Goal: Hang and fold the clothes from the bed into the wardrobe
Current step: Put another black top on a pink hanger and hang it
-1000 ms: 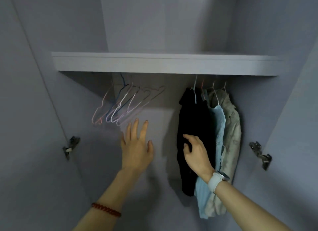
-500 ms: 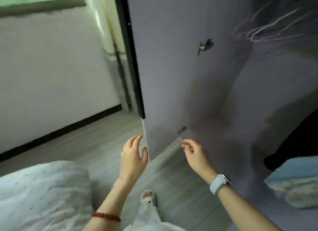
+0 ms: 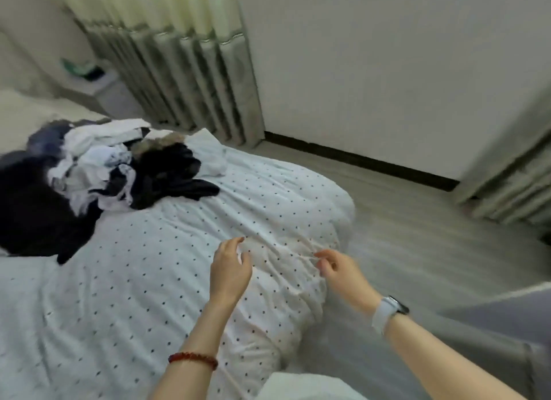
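Observation:
A heap of clothes [image 3: 98, 173], black, white and dark blue, lies on the far left of the bed [image 3: 179, 280], which has a white cover with small dark dots. My left hand [image 3: 229, 268], with a red bead bracelet on the wrist, hovers over the cover with loosely curled fingers and holds nothing. My right hand [image 3: 340, 271], with a white watch on the wrist, hangs over the bed's right edge, fingers relaxed and empty. Both hands are well to the right of the clothes heap. The wardrobe's inside is out of view.
Grey-green curtains [image 3: 185, 72] hang at the back beside a white wall [image 3: 387, 72] with a dark skirting board. Grey wooden floor [image 3: 432, 235] runs along the bed's right side. A grey panel edge [image 3: 492, 310] shows at the lower right. A small bedside unit [image 3: 92, 80] stands back left.
The view swung from the wardrobe's hanging rail, past its door and the floor, round to the bed. Both hands left the hangers and hung garments and now hover empty over the bed cover.

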Tool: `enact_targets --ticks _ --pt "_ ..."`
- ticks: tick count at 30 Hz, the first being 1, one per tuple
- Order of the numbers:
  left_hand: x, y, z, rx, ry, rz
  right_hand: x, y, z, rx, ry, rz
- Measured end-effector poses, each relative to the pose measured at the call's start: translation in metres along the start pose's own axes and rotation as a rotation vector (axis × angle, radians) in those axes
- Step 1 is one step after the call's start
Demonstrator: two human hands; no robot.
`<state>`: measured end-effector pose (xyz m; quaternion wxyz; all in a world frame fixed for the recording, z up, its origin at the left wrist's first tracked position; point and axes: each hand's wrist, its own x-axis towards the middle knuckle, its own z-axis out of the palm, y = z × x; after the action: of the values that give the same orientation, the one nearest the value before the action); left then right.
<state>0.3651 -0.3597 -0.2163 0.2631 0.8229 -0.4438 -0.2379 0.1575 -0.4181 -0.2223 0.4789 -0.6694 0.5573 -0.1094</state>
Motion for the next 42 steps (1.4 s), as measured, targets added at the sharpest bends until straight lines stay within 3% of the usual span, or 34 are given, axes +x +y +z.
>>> enact_targets --ticks 5,9,15,20,24,27,30,33,35,39,42 --pt "0.084 -0.093 -0.078 0.092 0.058 -0.168 0.093 -0.094 0.078 -0.119 -0.168 -0.113" --pt "0.183 -0.159 -0.115 0.28 0.003 -0.16 0.177 -0.157 0.143 -0.139 -0.204 -0.138" --pt "0.318 -0.222 -0.11 0.569 -0.04 -0.189 0.267 -0.178 0.206 -0.13 -0.233 -0.078" --pt "0.386 -0.255 -0.108 0.687 0.054 -0.258 0.304 -0.166 0.222 -0.17 -0.222 -0.019" --pt "0.382 -0.26 -0.106 0.433 0.258 0.02 0.321 -0.168 0.222 -0.067 -0.153 0.03" --pt "0.332 -0.241 -0.095 0.075 0.269 0.256 0.331 -0.189 0.225 0.077 -0.113 0.052" --pt "0.267 -0.215 -0.085 -0.224 0.126 0.269 0.332 -0.221 0.232 0.335 -0.335 0.203" --pt "0.211 -0.203 -0.083 -0.352 -0.059 0.307 0.32 -0.241 0.236 0.546 -0.6 0.416" --pt "0.19 -0.206 -0.082 -0.375 -0.092 0.29 0.31 -0.238 0.24 0.48 -0.729 0.371" --pt "0.161 -0.203 -0.086 -0.392 -0.102 0.242 0.281 -0.202 0.236 0.046 -0.66 0.255" --pt "0.145 -0.18 -0.082 -0.407 -0.191 0.358 0.259 -0.174 0.219 0.217 -0.845 0.418"
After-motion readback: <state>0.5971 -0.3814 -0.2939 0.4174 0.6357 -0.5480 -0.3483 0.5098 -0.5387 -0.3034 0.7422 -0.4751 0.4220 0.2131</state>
